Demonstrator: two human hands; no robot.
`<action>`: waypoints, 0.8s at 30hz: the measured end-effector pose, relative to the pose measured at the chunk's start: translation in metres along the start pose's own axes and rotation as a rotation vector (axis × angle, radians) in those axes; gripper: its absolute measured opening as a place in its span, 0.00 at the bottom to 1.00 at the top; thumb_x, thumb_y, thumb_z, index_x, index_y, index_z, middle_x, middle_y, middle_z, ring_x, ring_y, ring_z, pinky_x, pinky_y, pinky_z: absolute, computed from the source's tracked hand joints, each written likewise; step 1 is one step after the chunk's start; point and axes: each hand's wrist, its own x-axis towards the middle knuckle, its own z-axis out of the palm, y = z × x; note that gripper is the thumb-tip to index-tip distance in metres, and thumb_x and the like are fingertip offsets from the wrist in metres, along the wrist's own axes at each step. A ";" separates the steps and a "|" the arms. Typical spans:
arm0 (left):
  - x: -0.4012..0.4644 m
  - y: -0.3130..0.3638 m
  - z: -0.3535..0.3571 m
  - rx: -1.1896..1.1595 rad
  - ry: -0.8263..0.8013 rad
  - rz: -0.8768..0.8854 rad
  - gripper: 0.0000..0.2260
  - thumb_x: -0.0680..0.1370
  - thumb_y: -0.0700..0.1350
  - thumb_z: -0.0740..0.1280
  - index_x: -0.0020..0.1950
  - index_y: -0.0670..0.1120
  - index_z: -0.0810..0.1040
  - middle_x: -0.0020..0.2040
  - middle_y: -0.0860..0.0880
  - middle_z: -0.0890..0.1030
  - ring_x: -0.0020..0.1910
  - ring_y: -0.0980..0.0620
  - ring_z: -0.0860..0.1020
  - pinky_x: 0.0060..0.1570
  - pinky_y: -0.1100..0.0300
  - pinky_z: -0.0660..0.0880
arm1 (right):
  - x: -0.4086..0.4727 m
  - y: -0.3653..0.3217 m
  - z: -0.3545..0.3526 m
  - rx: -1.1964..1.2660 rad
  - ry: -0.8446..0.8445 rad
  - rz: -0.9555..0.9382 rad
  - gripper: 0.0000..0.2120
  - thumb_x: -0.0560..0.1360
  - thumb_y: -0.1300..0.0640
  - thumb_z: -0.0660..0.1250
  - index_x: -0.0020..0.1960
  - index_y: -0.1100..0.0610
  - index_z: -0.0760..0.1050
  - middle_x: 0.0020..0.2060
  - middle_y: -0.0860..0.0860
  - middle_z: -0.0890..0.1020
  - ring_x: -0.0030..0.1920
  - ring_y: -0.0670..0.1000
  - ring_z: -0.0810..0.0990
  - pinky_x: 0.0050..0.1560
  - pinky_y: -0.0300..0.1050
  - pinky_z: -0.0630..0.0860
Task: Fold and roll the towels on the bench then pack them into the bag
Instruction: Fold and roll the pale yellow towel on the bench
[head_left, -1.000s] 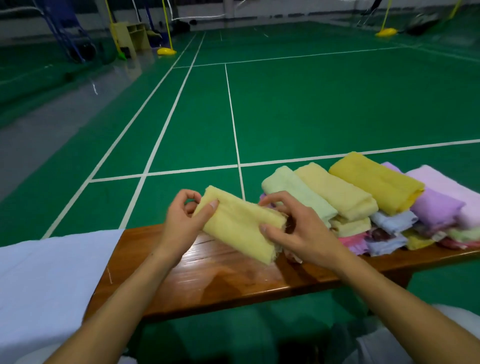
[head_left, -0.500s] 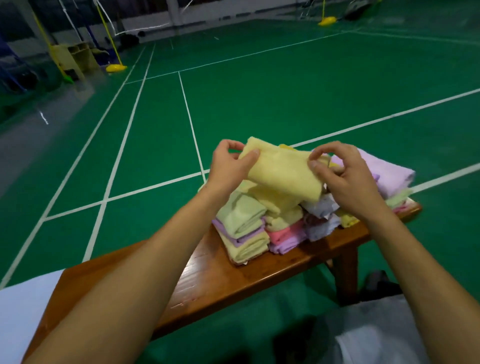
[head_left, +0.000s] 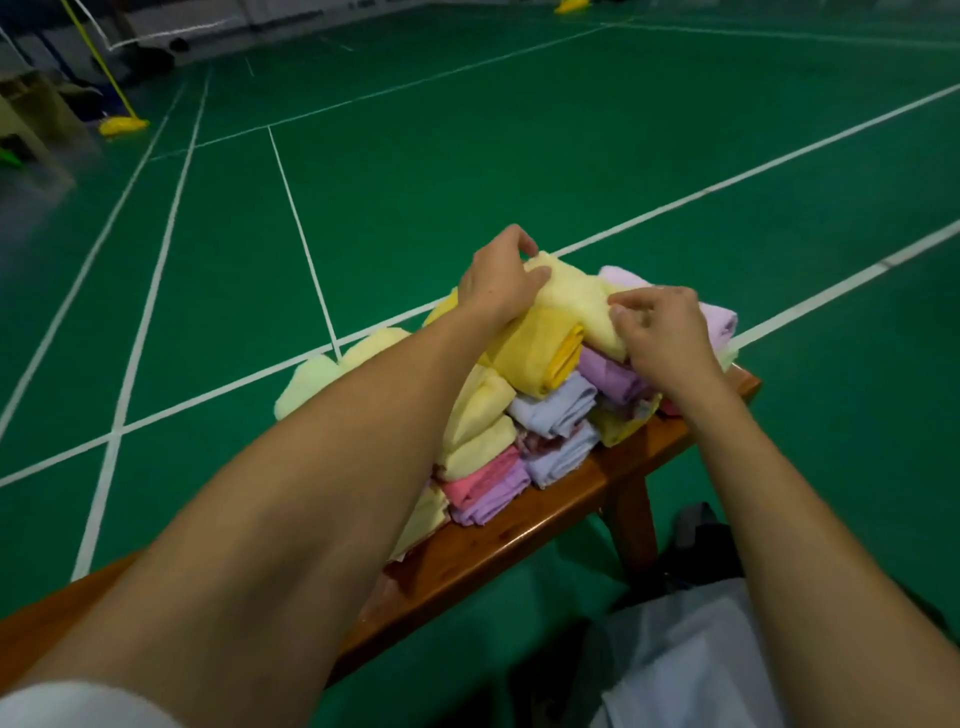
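Item one: your left hand (head_left: 497, 280) lies on the far left end of a pale yellow rolled towel (head_left: 574, 301), thumb along its near face and fingers (head_left: 511, 241) curled over its far side, gripping it.

Item two: your right hand (head_left: 662, 332) grips the same towel's near right end, fingers (head_left: 631, 314) bent and bunched on the cloth; whether the thumb is tucked beneath, you cannot tell.

Item three: the pale yellow rolled towel sits at the top of the towel pile (head_left: 524, 415), touching the rolls under it, tilted along the pile's slope.

Item four: the towel pile occupies the right end of the wooden counter (head_left: 519, 540), reaching to its near edge. Just under the held towel lies a deeper yellow roll (head_left: 545, 353); to its right, a lilac roll (head_left: 605, 371); behind your right hand, a pale purple roll (head_left: 719, 322). Lower in the stack: pale blue folded towels (head_left: 556, 410), a pink towel (head_left: 480, 480) above a purple one (head_left: 493, 501), and pale yellow rolls (head_left: 480, 415) beside your left forearm. A pale green roll (head_left: 306, 384) shows at the far left of the pile, beyond the forearm.

Item five: the counter stands on a green court floor (head_left: 467, 156) marked with white lines. A yellow post base (head_left: 122, 126) stands far off at the upper left.

Item six: white cloth (head_left: 675, 660) shows at the lower right, below the counter's near edge.
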 end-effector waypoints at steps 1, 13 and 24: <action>-0.002 -0.002 0.007 0.080 -0.019 0.031 0.14 0.80 0.54 0.72 0.63 0.52 0.79 0.63 0.47 0.82 0.62 0.43 0.79 0.59 0.50 0.76 | 0.000 0.001 0.001 -0.037 -0.023 0.022 0.16 0.78 0.49 0.66 0.59 0.53 0.86 0.61 0.59 0.80 0.55 0.58 0.81 0.61 0.51 0.77; -0.042 0.001 -0.014 0.277 0.016 0.246 0.17 0.82 0.54 0.65 0.69 0.51 0.77 0.65 0.47 0.78 0.66 0.43 0.75 0.62 0.47 0.74 | -0.022 -0.040 0.000 -0.420 0.096 -0.019 0.17 0.83 0.50 0.62 0.69 0.51 0.80 0.73 0.60 0.72 0.71 0.66 0.66 0.68 0.62 0.68; -0.193 -0.064 -0.154 0.112 0.102 0.346 0.04 0.81 0.49 0.68 0.53 0.51 0.81 0.48 0.59 0.83 0.45 0.59 0.82 0.48 0.50 0.81 | -0.089 -0.124 0.049 -0.083 0.119 -0.534 0.09 0.81 0.54 0.65 0.57 0.56 0.81 0.52 0.54 0.79 0.52 0.57 0.78 0.52 0.55 0.77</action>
